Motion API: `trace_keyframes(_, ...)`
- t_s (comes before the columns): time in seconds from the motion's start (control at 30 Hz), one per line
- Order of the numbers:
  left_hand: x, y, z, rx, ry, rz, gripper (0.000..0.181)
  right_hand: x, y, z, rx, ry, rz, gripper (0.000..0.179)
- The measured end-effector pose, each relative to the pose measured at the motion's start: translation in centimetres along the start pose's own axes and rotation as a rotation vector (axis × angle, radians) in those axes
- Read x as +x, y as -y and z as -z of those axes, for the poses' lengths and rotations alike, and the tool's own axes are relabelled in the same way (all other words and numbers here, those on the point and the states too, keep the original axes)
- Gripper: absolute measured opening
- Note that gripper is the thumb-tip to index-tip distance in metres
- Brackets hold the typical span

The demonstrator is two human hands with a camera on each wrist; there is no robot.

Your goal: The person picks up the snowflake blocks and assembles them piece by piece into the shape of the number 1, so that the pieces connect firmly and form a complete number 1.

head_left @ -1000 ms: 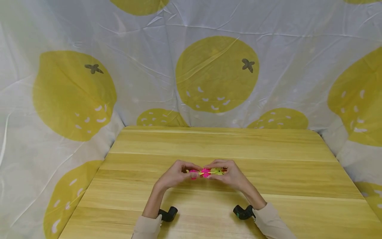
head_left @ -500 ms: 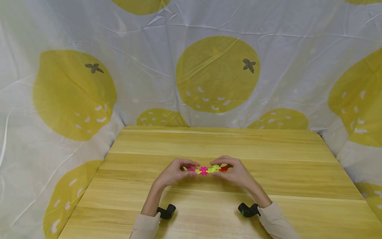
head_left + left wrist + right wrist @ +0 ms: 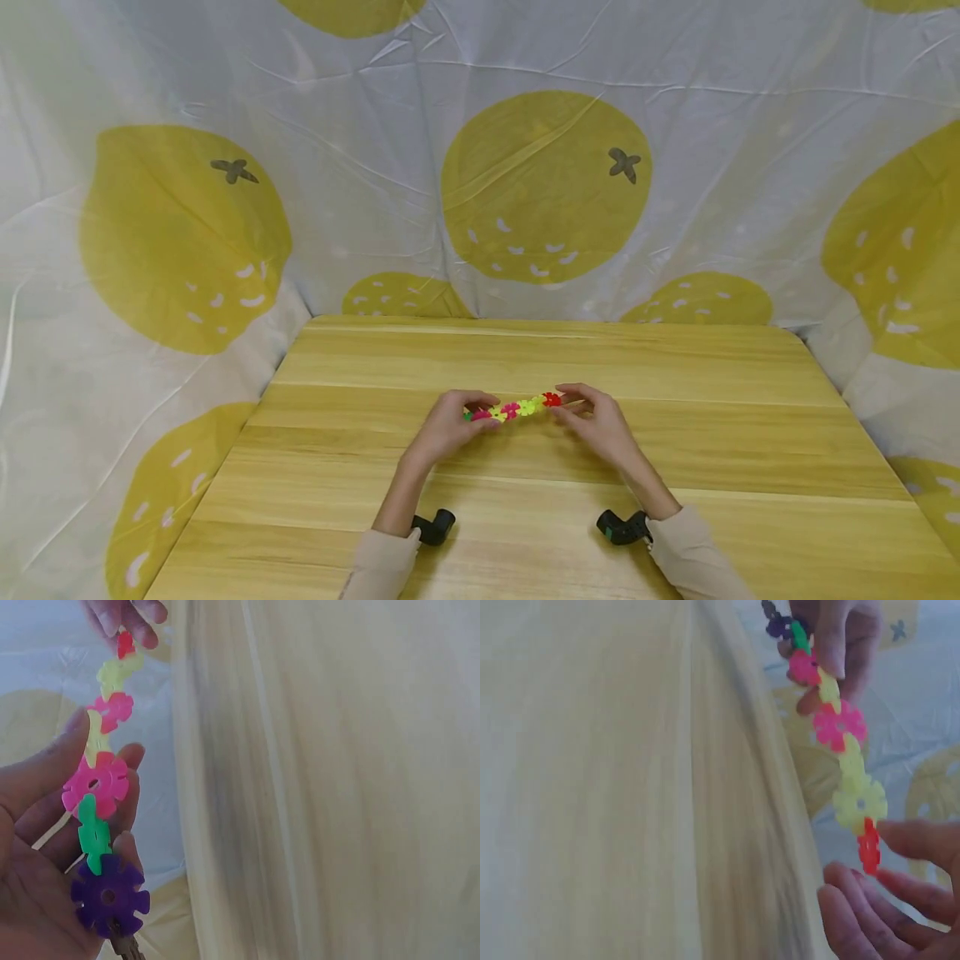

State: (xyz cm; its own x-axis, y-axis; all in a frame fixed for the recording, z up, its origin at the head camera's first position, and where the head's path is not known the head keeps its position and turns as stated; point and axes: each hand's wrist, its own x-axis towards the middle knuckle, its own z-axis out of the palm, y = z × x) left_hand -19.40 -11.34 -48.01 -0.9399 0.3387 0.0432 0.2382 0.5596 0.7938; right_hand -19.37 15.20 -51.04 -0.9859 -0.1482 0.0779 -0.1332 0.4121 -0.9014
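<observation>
A chain of flower-shaped interlocking plastic discs (image 3: 511, 410) is held up over the table between both hands. My left hand (image 3: 447, 423) grips it near one end, the thumb by a pink disc (image 3: 96, 785) and the fingers behind. A green disc (image 3: 94, 834), a purple disc (image 3: 110, 895) and a brown piece (image 3: 126, 945) follow towards the palm. At the other end my right hand (image 3: 602, 417) has its thumb and a finger at the edges of the red disc (image 3: 868, 847). Yellow discs (image 3: 860, 802) and another pink disc (image 3: 840, 726) span the gap.
A wooden table (image 3: 525, 358) lies beneath the hands. Behind and beside it hangs a pale cloth (image 3: 360, 192) printed with yellow fruit. Black wrist cameras (image 3: 433, 527) sit on both wrists.
My right hand has slid outwards along the chain to its red end and moved slightly up. More discs now show between the hands, and the chain slants upward to the right.
</observation>
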Motion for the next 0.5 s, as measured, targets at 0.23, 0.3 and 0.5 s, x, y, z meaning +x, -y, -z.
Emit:
trace_keyframes(0.23,0.4,0.0,-1.0,-0.027,-0.066,0.004,0.031,-0.6,0.6,-1.7,0.207,-0.079,-0.073,0.042)
trace_keyframes(0.3,0.5,0.1,-1.3,-0.041,-0.075,-0.003,0.03,-0.8,0.7,-2.3,0.246,-0.072,-0.098,0.037)
trace_keyframes(0.5,0.7,0.2,-2.0,-0.112,-0.067,0.01,0.028,-1.1,0.7,-3.9,0.341,0.066,-0.108,0.035)
